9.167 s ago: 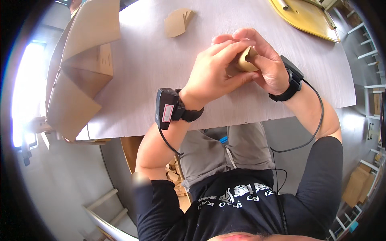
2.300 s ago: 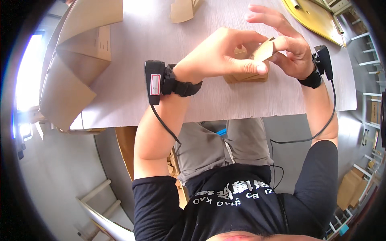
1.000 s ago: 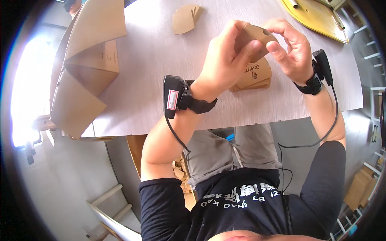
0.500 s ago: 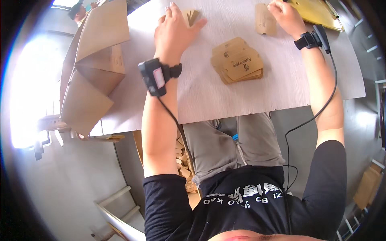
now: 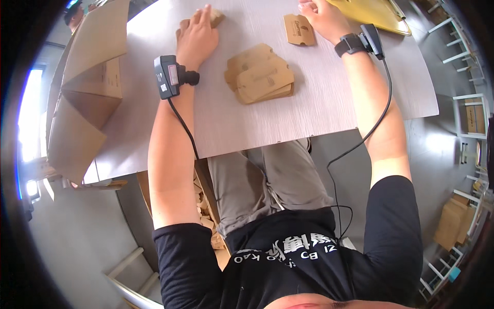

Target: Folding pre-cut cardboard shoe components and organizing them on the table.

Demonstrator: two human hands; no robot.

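Both arms stretched out over the pale grey wood-grain bench (image 5: 319, 108). Left hand (image 5: 198, 38) laid palm down at the far left, fingers spread flat over a small folded brown cardboard piece (image 5: 215, 18) at the far edge, pressing rather than pinching; grip open and flat on it. Right hand (image 5: 321, 15) at the far right, just beside a flat brown cardboard sleeve with a printed mark (image 5: 299, 29), fingertips at or past its far right corner; impossible to tell whether that grip closes on anything, fingers partly cut by the frame edge. Between the two hands and nearer, a loose stack of flat brown cardboard blanks (image 5: 260, 77), lying untouched, well apart from both hands. Black wrist-worn devices on both wrists, cables running back along the forearms. Far right, a yellow tray (image 5: 373, 13). Left of the bench, a large open brown cardboard box (image 5: 85, 98).
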